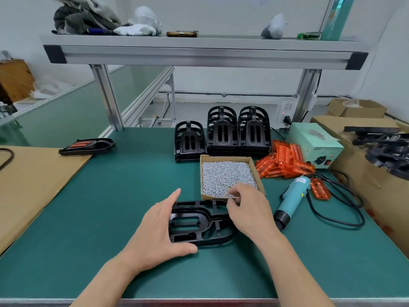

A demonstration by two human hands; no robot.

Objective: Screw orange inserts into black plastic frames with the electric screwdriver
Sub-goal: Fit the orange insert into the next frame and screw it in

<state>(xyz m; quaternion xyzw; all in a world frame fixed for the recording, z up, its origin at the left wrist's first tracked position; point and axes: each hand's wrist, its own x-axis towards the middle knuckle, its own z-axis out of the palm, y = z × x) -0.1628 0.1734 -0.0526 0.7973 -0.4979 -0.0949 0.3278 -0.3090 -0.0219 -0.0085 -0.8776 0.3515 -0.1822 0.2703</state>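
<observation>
A black plastic frame (199,222) lies flat on the green mat in front of me. My left hand (159,231) grips its left end between thumb and fingers. My right hand (247,209) hovers over the frame's right end at the near edge of a cardboard tray of small silver screws (225,173), fingertips pinched together; whether a screw is between them is too small to tell. The teal electric screwdriver (292,200) lies on the mat to the right, untouched. A pile of orange inserts (285,160) sits behind it, with one loose insert (321,189) nearby.
Stacks of black frames (223,134) stand behind the screw tray. A finished frame with an orange insert (87,146) rests at the left by a cardboard sheet (33,185). A green power box (314,142), black cables (345,209) and cardboard boxes with frames (376,156) crowd the right.
</observation>
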